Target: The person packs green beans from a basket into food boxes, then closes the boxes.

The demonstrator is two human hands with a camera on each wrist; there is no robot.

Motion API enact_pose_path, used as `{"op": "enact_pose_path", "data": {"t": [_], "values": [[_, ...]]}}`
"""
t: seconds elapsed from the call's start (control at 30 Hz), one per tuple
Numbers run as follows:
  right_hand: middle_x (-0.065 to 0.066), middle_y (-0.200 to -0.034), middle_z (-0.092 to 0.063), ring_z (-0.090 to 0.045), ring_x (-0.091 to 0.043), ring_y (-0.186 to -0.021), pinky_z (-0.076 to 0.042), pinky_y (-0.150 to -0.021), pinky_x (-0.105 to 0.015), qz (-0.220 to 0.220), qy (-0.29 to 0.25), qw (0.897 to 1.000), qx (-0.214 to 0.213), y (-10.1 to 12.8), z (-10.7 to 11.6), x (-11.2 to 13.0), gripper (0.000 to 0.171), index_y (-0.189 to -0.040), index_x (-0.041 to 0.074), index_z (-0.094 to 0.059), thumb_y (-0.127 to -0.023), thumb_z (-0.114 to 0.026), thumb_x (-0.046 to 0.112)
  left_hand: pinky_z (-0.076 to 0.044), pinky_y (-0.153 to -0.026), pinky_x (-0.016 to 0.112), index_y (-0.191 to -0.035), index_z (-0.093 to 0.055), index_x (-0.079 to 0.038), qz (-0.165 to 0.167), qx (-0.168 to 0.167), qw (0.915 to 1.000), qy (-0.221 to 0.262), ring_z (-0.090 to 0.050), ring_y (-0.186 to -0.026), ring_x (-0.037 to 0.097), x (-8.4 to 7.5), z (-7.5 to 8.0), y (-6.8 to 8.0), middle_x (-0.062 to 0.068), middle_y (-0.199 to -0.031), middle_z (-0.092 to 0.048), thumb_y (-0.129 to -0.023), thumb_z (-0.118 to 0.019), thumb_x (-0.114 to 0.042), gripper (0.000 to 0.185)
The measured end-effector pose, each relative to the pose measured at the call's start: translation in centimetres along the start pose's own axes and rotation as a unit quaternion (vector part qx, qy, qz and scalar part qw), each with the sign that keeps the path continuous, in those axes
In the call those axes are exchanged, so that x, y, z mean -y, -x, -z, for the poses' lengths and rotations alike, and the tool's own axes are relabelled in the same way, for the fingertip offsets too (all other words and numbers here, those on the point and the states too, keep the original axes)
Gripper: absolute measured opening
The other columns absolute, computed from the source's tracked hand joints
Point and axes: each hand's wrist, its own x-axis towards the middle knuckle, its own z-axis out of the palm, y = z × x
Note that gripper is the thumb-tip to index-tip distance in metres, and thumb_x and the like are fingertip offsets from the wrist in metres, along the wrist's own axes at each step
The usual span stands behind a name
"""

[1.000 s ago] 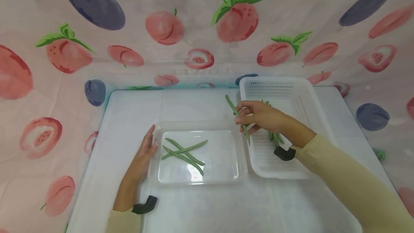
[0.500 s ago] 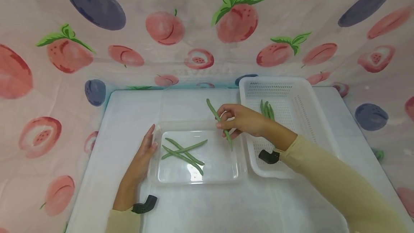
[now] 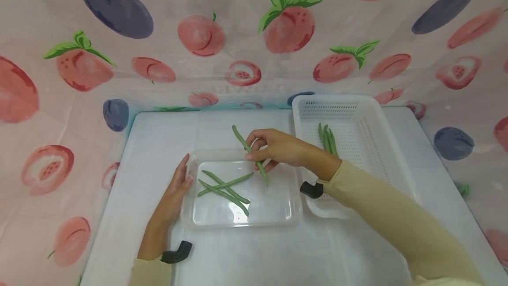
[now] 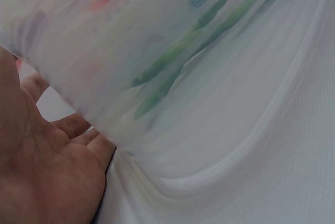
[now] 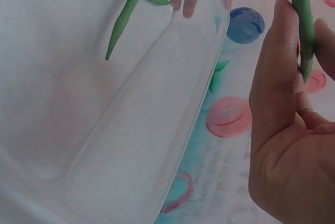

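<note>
Backdrop: pale cloth printed with pink peaches, green leaves and dark blue fruit, hung behind and to both sides of a white-covered table.

Far left: left sleeve, beige, with a black wrist mount at the cuff. Left hand: fingers extended, resting along the left wall of the container, thumb near the rim.

Centre: one container, clear plastic, rectangular. Inside, towards its left half, three green beans, crossing one another on the floor.

Above the container's rear, right of centre: one held bean, slanted, upper end to the left, lower tip over the interior. Right hand: thumb and fingers pinching that bean around its middle.

Right: one basket, white, perforated, just beside the container; in it a small bunch of beans, lower ends hidden behind the forearm, exact count unclear. Right sleeve, beige, reaches across the basket's front, a second black mount at its cuff.
</note>
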Motion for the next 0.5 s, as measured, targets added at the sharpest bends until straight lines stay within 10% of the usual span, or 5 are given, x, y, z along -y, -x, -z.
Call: {"op": "enact_pose_path", "data": {"t": [0.5], "values": [[-0.006, -0.094, -0.067, -0.072, -0.022, -0.079, -0.062, -0.062, -0.034, -0.008, 0.019, 0.999, 0.034, -1.8, -1.4, 0.4, 0.036, -0.118, 0.007, -0.057, -0.092, -0.078, 0.019, -0.022, -0.112, 0.075, -0.165, -0.006, -0.032, -0.005, -0.001, 1.0, 0.002, 0.0, -0.159, 0.039, 0.1, -0.1, -0.1, 0.001, -0.174, 0.0, -0.11, -0.039, -0.023, 0.065]]}}
